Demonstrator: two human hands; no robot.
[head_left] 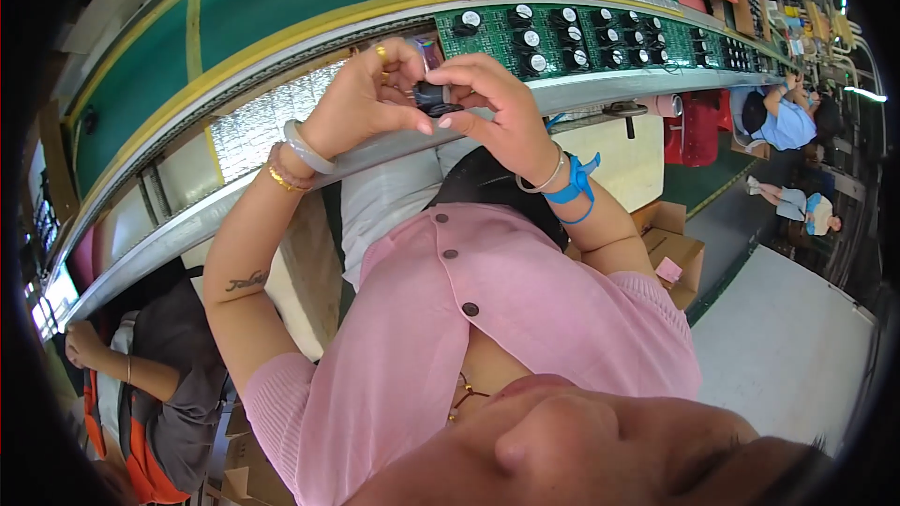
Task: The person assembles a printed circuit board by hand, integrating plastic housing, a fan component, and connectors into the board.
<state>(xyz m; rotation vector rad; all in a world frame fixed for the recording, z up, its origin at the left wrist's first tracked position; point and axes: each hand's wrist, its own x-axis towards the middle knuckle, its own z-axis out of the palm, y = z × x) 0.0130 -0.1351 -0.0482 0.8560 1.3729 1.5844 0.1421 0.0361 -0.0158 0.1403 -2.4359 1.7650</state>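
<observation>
Both my hands meet over the near edge of the workbench line, around a small black rounded part (431,96). My left hand (370,94) has its fingers curled and thumb stretched towards the part's lower end. From the other side, my right hand (492,101) pinches it between thumb and fingers. Dark strands, perhaps wire, lie at the part's lower end between my thumbs. A shiny, partly see-through piece (427,52) shows just beyond the part. My fingers hide much of the part, so its exact kind is unclear.
Green circuit boards (553,61) with several black, white-topped round components lie right of my hands. A silvery bubble sheet (272,122) lies left. A metal rail (600,86) edges the line. Co-workers sit at far left (159,375) and far right (787,122). A cardboard box (677,248) stands right.
</observation>
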